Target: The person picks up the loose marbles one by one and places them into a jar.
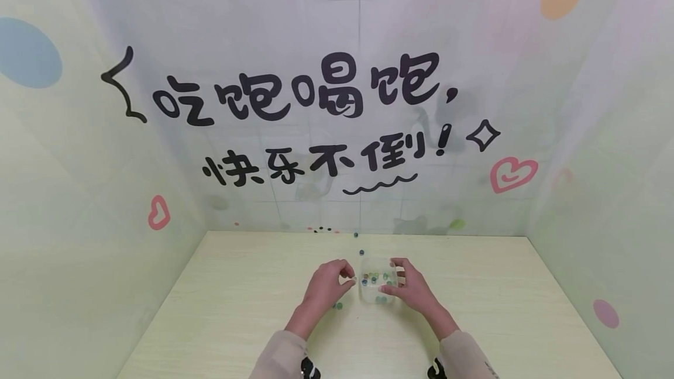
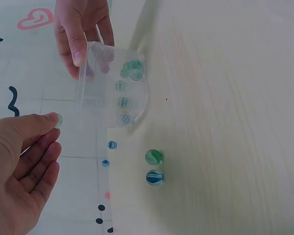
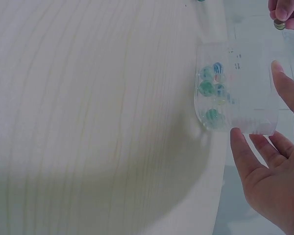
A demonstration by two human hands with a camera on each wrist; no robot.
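Between thumb and fingertips my left hand pinches a small glass marble, beside the left side of a clear plastic box. The marble shows yellowish-green in the right wrist view. My right hand holds the box from its right side, thumb at the near side and fingers toward the far side. Several green and blue marbles lie on the bottom of the box, which stands upright on the table.
On the table a green marble and a blue-striped marble lie side by side near my left wrist. Two blue marbles lie behind the box, toward the printed backdrop. Side panels flank the table.
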